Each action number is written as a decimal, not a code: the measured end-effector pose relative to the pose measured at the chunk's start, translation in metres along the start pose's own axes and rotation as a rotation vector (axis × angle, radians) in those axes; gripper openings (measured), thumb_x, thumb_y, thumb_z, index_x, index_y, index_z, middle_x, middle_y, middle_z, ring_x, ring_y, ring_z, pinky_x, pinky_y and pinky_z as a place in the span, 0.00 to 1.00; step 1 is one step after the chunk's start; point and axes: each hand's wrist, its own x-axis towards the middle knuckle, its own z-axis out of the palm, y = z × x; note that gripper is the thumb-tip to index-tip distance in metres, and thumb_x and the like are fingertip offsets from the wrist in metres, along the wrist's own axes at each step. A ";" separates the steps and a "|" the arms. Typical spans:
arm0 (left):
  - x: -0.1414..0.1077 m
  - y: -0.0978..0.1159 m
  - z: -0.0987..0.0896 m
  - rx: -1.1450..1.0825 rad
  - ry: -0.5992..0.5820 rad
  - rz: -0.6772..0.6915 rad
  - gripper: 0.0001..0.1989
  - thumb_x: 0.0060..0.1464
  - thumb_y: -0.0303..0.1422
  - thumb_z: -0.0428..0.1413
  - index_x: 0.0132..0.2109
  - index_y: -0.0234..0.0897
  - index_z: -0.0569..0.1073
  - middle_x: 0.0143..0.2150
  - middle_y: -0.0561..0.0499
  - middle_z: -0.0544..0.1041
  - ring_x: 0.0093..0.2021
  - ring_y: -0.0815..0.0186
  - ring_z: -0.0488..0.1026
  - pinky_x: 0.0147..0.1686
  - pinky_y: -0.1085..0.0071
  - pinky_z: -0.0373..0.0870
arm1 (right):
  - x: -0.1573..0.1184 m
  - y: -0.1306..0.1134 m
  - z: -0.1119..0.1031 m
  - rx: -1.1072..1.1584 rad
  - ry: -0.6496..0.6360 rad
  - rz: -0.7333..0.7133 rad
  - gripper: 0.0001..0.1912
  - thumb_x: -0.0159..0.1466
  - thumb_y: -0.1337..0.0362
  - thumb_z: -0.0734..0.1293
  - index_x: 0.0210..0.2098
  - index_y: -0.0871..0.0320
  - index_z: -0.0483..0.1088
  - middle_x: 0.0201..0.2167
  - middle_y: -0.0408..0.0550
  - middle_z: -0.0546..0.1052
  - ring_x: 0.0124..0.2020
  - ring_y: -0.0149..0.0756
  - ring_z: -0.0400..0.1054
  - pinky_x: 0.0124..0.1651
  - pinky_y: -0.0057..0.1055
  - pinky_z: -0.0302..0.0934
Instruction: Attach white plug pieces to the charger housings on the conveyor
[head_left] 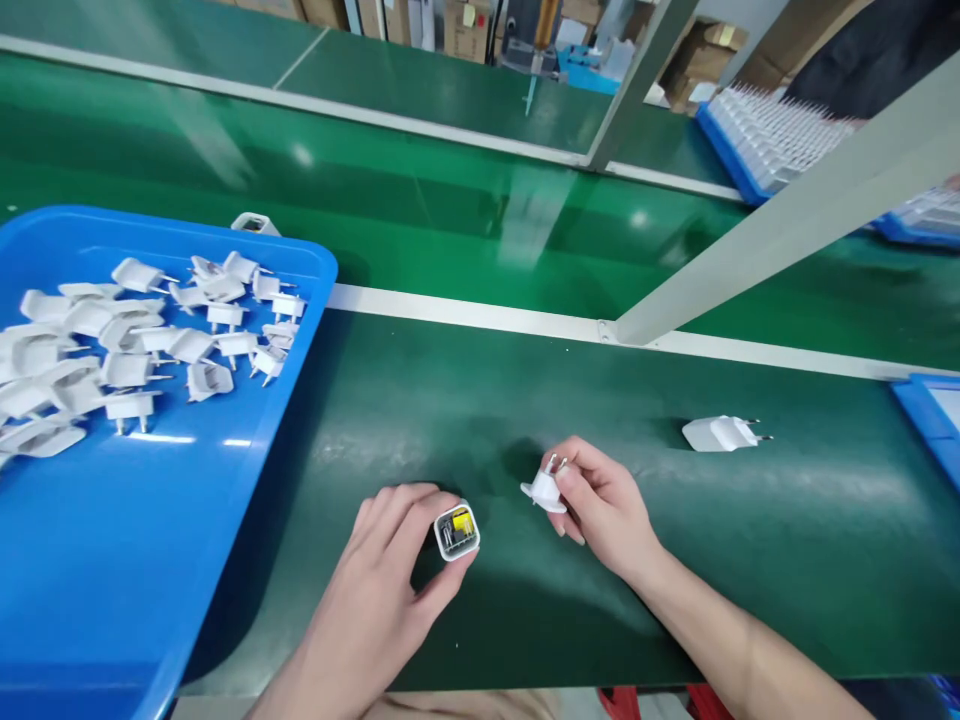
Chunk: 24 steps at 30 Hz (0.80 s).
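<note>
Between the thumb and fingers of my left hand (390, 560) is a white charger housing (457, 532). Its open end faces up and shows a yellow part and other components inside. My right hand (604, 510) pinches a white plug cover (546, 490) with two metal pins pointing up. The cover and the housing are apart, with a gap of green table between them. Further right, a white charger with two pins (721, 434) lies on its side on the table, touched by neither hand.
At the left stands a blue tray (247, 470) with many loose white plug covers (127, 370). Another white housing (255, 224) sits behind its rim. A pale metal post (750, 235) slants across the right. Beyond the green divider is a blue tray of upright pinned pieces (780, 140).
</note>
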 end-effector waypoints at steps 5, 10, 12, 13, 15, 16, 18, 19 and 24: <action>-0.002 0.000 0.005 -0.073 0.061 0.002 0.11 0.67 0.29 0.58 0.54 0.41 0.70 0.51 0.51 0.75 0.48 0.62 0.69 0.49 0.65 0.60 | -0.011 0.003 0.011 -0.099 -0.037 -0.055 0.16 0.74 0.47 0.65 0.41 0.53 0.64 0.18 0.36 0.74 0.09 0.25 0.58 0.14 0.22 0.51; -0.005 0.000 0.003 -0.137 0.075 0.025 0.11 0.66 0.30 0.61 0.54 0.38 0.71 0.49 0.50 0.75 0.48 0.61 0.69 0.49 0.64 0.60 | -0.021 -0.005 0.035 -0.668 -0.087 -0.439 0.05 0.75 0.64 0.63 0.50 0.51 0.63 0.19 0.32 0.72 0.14 0.26 0.61 0.21 0.24 0.58; -0.008 -0.002 0.002 -0.171 0.073 0.031 0.12 0.65 0.30 0.60 0.54 0.38 0.71 0.50 0.50 0.76 0.48 0.61 0.70 0.50 0.63 0.61 | -0.021 -0.015 0.041 -0.887 -0.219 -0.459 0.07 0.75 0.66 0.63 0.52 0.51 0.65 0.21 0.34 0.73 0.17 0.26 0.64 0.24 0.24 0.59; -0.009 -0.003 0.002 -0.184 0.074 0.029 0.12 0.65 0.29 0.60 0.54 0.38 0.72 0.50 0.49 0.76 0.49 0.61 0.70 0.51 0.63 0.61 | -0.021 -0.022 0.042 -0.961 -0.305 -0.416 0.07 0.75 0.66 0.63 0.53 0.52 0.65 0.23 0.35 0.75 0.19 0.26 0.66 0.25 0.24 0.59; -0.012 -0.005 0.001 -0.205 0.073 0.032 0.12 0.65 0.29 0.60 0.55 0.38 0.72 0.51 0.49 0.76 0.49 0.60 0.70 0.51 0.63 0.62 | -0.020 -0.036 0.042 -1.052 -0.465 -0.289 0.10 0.76 0.64 0.63 0.56 0.51 0.66 0.32 0.39 0.81 0.25 0.28 0.73 0.28 0.24 0.62; -0.013 -0.006 0.001 -0.212 0.071 0.039 0.12 0.65 0.29 0.60 0.55 0.38 0.71 0.51 0.49 0.76 0.49 0.60 0.70 0.51 0.63 0.62 | -0.019 -0.043 0.041 -1.081 -0.529 -0.240 0.11 0.77 0.63 0.62 0.58 0.51 0.65 0.36 0.40 0.83 0.27 0.29 0.75 0.30 0.24 0.64; -0.014 -0.007 0.001 -0.215 0.068 0.055 0.13 0.65 0.28 0.60 0.55 0.38 0.71 0.51 0.49 0.76 0.49 0.60 0.70 0.50 0.62 0.62 | -0.017 -0.052 0.039 -1.148 -0.610 -0.210 0.13 0.78 0.62 0.60 0.61 0.49 0.64 0.40 0.40 0.84 0.30 0.30 0.78 0.33 0.26 0.65; -0.014 -0.007 0.001 -0.210 0.071 0.063 0.13 0.65 0.28 0.60 0.55 0.37 0.71 0.50 0.49 0.76 0.48 0.60 0.70 0.49 0.62 0.62 | -0.015 -0.054 0.039 -1.183 -0.617 -0.234 0.12 0.79 0.62 0.59 0.60 0.50 0.65 0.39 0.40 0.84 0.29 0.30 0.78 0.33 0.26 0.65; -0.013 -0.007 0.002 -0.165 0.097 0.074 0.14 0.63 0.27 0.61 0.54 0.37 0.70 0.49 0.48 0.76 0.47 0.58 0.70 0.47 0.60 0.63 | -0.004 -0.043 0.050 -1.241 -0.427 -0.478 0.10 0.76 0.55 0.65 0.47 0.56 0.68 0.27 0.39 0.79 0.21 0.29 0.71 0.29 0.28 0.58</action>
